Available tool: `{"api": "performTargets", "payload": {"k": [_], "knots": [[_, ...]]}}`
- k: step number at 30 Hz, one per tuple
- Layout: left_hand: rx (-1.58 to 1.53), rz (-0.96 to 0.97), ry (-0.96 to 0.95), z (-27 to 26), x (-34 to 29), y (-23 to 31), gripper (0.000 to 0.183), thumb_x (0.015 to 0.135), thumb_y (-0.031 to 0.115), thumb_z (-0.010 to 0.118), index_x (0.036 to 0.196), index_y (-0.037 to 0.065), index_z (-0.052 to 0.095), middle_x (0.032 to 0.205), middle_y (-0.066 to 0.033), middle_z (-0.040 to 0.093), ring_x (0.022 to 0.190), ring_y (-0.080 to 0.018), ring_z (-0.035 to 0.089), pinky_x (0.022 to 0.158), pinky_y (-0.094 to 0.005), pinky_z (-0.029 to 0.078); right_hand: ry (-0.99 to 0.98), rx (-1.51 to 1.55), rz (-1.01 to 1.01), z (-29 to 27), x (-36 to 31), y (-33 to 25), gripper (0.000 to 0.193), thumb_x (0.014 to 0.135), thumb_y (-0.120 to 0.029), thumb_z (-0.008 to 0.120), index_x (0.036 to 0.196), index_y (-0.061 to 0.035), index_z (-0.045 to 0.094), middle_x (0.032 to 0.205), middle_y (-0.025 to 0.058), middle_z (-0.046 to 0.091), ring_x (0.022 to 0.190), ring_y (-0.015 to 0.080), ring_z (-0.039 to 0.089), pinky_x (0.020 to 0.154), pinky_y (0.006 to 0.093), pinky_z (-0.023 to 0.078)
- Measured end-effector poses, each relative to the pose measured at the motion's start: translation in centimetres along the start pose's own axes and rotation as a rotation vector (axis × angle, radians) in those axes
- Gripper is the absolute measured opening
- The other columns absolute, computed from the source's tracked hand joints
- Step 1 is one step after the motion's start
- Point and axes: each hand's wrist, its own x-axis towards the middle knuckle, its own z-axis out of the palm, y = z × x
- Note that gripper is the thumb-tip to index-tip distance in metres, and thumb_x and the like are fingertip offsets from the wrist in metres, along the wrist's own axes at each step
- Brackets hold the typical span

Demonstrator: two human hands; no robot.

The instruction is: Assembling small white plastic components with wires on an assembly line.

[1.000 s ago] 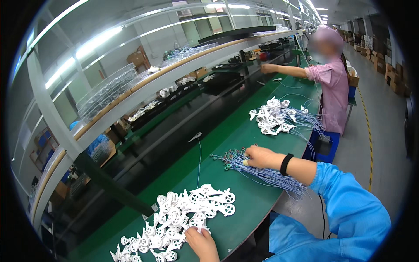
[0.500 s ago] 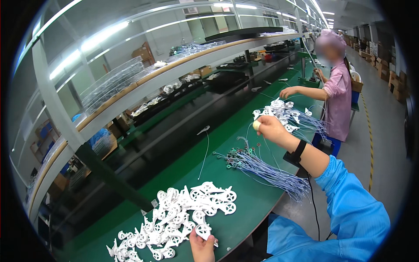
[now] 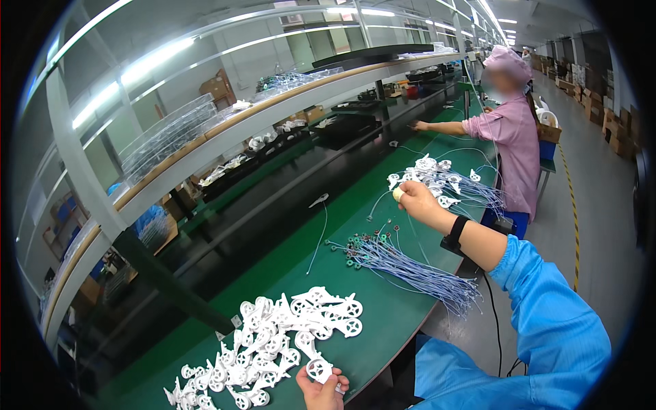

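At the near edge of the bench, my left hand (image 3: 322, 391) is closed on a white plastic piece (image 3: 319, 370) with a round, spoked end. It is beside a heap of similar white pieces (image 3: 263, 342). My right hand (image 3: 418, 203) is raised above the far part of the bench, thumb and fingers pinched on a thin cable (image 3: 380, 205) whose end dangles to the left. A pale yellow cover wraps one fingertip. Below that hand lies a bundle of bluish cables (image 3: 410, 270) with small green and dark ends.
Beyond my right hand lies a pile of white pieces with cables (image 3: 437, 179). A co-worker in pink (image 3: 509, 130) stands farther along, one arm over the dark belt (image 3: 273, 205). One white piece on a cable (image 3: 318, 200) rests at the belt's edge. A shelf post (image 3: 171, 287) rises at left.
My right hand has shifted slightly left, the cable end swinging out from it. My left hand and its white piece have moved slightly down. The co-worker's arm now reaches across toward the belt.
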Motion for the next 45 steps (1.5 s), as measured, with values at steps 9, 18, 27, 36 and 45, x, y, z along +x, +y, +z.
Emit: {"api": "performTargets", "payload": {"k": [9,18,27,36,45], "knots": [[-0.074,-0.035,0.008,-0.2,-1.1,-0.2,0.04,0.084,-0.008,0.048,0.118,0.01,0.036,0.091,-0.0105,0.054,0.064,-0.0154,0.052,0.051,-0.0218,0.043,0.019,0.451,0.144,-0.8,1.2,-3.9,0.014,0.094,-0.014,0.04,0.101,-0.0023,0.043,0.078,0.0095,0.058,0.057,0.0124,0.056,0.046,0.0245,0.045],[-0.223,-0.143,-0.039,2.1,-1.4,-1.2,0.033,0.087,-0.005,0.048,0.115,0.009,0.042,0.09,-0.0083,0.055,0.067,-0.0151,0.053,0.054,-0.023,0.044,0.033,0.87,-0.022,-4.7,-2.3,-12.8,0.013,0.096,-0.015,0.04,0.102,-0.0033,0.04,0.083,0.0124,0.058,0.061,0.0147,0.056,0.052,0.0257,0.046],[-0.387,-0.165,-0.041,4.9,-3.3,-4.7,0.034,0.085,-0.005,0.051,0.115,0.007,0.041,0.091,-0.0084,0.055,0.074,-0.0163,0.054,0.06,-0.0251,0.046,-0.254,1.253,0.332,-1.8,-17.9,-11.6,0.014,0.097,-0.02,0.041,0.1,-0.0073,0.045,0.078,0.0136,0.057,0.054,0.019,0.054,0.047,0.0313,0.043],[-0.552,-0.198,-0.074,3.9,-4.6,-5.5,0.028,0.092,0.014,0.047,0.118,0.005,0.041,0.093,-0.0118,0.055,0.074,-0.0218,0.055,0.062,-0.0312,0.046,-0.062,1.333,0.335,-0.8,-20.6,-9.4,0.011,0.097,-0.015,0.038,0.101,-0.008,0.045,0.079,0.0149,0.058,0.053,0.0187,0.055,0.046,0.0293,0.044],[-0.662,-0.198,-0.14,3.2,-4.2,-5.7,0.036,0.086,0.025,0.053,0.116,0.005,0.045,0.095,-0.0135,0.058,0.079,-0.0243,0.058,0.062,-0.032,0.048,-0.022,1.22,0.238,-0.5,-20.7,-8.8,0.013,0.098,-0.019,0.04,0.103,-0.0074,0.042,0.076,0.0152,0.056,0.053,0.0191,0.055,0.048,0.0299,0.045]]}}
